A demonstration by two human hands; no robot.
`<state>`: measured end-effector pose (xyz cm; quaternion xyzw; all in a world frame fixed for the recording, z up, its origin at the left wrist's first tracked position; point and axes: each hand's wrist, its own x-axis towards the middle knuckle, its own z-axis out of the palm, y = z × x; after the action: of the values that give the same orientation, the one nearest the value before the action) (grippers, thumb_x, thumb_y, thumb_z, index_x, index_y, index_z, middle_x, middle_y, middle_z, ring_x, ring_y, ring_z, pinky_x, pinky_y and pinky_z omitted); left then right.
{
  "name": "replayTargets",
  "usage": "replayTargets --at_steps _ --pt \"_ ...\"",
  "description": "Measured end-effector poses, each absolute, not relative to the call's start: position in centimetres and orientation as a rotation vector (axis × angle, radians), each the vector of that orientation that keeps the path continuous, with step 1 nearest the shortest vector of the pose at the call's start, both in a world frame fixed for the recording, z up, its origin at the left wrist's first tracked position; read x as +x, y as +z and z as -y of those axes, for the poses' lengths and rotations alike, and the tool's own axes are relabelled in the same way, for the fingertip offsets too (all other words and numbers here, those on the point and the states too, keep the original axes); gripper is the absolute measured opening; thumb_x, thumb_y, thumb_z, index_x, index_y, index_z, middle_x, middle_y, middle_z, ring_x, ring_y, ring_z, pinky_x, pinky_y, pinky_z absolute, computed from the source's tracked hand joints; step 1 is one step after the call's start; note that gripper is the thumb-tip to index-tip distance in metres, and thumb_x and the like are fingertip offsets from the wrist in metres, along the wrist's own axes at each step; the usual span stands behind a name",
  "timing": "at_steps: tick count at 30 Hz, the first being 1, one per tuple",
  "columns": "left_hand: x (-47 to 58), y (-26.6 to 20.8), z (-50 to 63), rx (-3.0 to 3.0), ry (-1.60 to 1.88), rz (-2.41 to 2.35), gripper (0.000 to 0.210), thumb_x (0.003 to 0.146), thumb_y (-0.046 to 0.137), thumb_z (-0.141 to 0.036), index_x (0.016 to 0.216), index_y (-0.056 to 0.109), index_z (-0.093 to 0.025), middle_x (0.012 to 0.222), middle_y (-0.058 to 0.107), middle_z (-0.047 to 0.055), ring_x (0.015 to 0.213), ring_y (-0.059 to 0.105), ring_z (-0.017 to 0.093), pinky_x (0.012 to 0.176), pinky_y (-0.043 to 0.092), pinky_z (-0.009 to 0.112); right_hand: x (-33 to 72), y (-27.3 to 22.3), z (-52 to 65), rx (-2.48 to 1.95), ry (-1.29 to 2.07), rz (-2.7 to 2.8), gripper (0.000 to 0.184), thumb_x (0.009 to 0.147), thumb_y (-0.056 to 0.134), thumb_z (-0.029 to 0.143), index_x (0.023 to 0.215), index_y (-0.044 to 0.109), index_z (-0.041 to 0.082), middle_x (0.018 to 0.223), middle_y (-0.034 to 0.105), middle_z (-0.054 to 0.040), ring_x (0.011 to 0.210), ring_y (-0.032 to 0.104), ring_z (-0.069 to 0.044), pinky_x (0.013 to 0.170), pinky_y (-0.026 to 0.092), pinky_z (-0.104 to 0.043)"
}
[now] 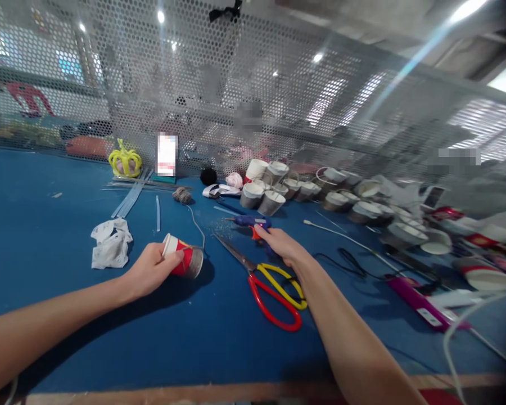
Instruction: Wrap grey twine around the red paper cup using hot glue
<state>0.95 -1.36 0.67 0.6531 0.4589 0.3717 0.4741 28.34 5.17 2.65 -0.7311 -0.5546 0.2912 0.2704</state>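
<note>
The left hand (157, 266) curls thumb and fingers around a paper cup (189, 261) over the blue table (152, 343), tipped sideways, perhaps exposing its grey-wrapped end. The right hand (279, 243) wraps the glue gun (246, 220), index near its trigger, likely for control; scissors (249, 268) lie within reach.

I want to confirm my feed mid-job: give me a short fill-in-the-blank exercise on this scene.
1. The paper cup is held in the ____ hand.
2. The right hand holds a hot glue gun whose body is ____.
3. The scissors have one red handle and one ____ handle.
Missing words: left; blue; yellow.
</note>
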Motion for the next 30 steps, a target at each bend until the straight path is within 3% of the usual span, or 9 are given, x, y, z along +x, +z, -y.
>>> replayTargets --at_steps 6,12,15,18,20,25,30 --pt "1.0 0.7 1.4 1.626 0.915 -1.136 0.025 0.072 0.041 -0.031 0.059 0.050 -0.011 0.053 0.043 -0.003 0.050 0.036 0.008 0.048 0.031 0.019 29.6 2.0 -5.7 -2.097 0.515 1.626 0.038 0.076 0.040 0.044 0.061 0.059 0.014 0.074 0.064 -0.0108 0.077 0.057 -0.023 0.062 0.039 -0.027" --pt "0.9 0.5 1.4 1.630 0.917 -1.131 0.026 0.073 0.040 -0.030 0.061 0.050 -0.011 0.054 0.042 -0.003 0.050 0.035 0.008 0.048 0.031 0.019 28.3 2.5 -5.6 -2.101 0.445 1.759 0.038 0.076 0.043 0.041 0.064 0.062 0.010 0.076 0.062 -0.0179 0.084 0.055 -0.027 0.070 0.038 -0.031" --pt "1.0 0.5 1.6 1.651 0.928 -1.116 0.026 0.075 0.039 -0.030 0.061 0.050 -0.011 0.054 0.042 -0.002 0.051 0.036 0.008 0.048 0.031 0.018 26.6 3.8 -4.1 -2.032 0.495 1.838 0.038 0.077 0.042 0.041 0.070 0.064 0.010 0.083 0.062 -0.0172 0.087 0.054 -0.026 0.073 0.037 -0.032" --pt "1.0 0.6 1.9 1.704 0.944 -1.079 0.026 0.076 0.039 -0.029 0.064 0.052 -0.010 0.056 0.044 -0.002 0.052 0.037 0.008 0.049 0.032 0.018 24.0 5.0 -1.8 -1.928 0.667 1.942 0.043 0.078 0.037 0.047 0.073 0.066 0.015 0.082 0.065 -0.0106 0.075 0.057 -0.020 0.069 0.041 -0.029" --pt "1.0 0.7 2.2 1.754 0.967 -1.027 0.026 0.078 0.038 -0.028 0.067 0.053 -0.010 0.057 0.047 -0.001 0.053 0.038 0.008 0.050 0.034 0.018 22.1 5.2 -0.5 -1.716 1.071 2.013 0.052 0.080 0.028 0.051 0.081 0.066 0.016 0.086 0.065 -0.0083 0.070 0.058 -0.016 0.067 0.043 -0.028" --pt "0.9 1.1 2.9 1.892 1.029 -0.928 0.026 0.078 0.037 -0.024 0.072 0.057 -0.009 0.062 0.052 0.001 0.054 0.041 0.009 0.051 0.035 0.018 18.3 4.5 0.6 -1.230 1.635 1.728 0.056 0.079 0.027 0.056 0.092 0.063 0.016 0.095 0.063 -0.0074 0.093 0.054 -0.018 0.086 0.036 -0.034" --pt "0.9 1.1 3.1 1.907 0.986 -0.988 0.027 0.078 0.036 -0.027 0.062 0.050 -0.011 0.055 0.042 -0.002 0.051 0.034 0.008 0.048 0.032 0.018 17.1 4.0 0.7 -0.908 1.841 1.336 0.048 0.076 0.037 0.055 0.094 0.060 0.017 0.100 0.061 -0.0088 0.090 0.056 -0.019 0.082 0.040 -0.036"
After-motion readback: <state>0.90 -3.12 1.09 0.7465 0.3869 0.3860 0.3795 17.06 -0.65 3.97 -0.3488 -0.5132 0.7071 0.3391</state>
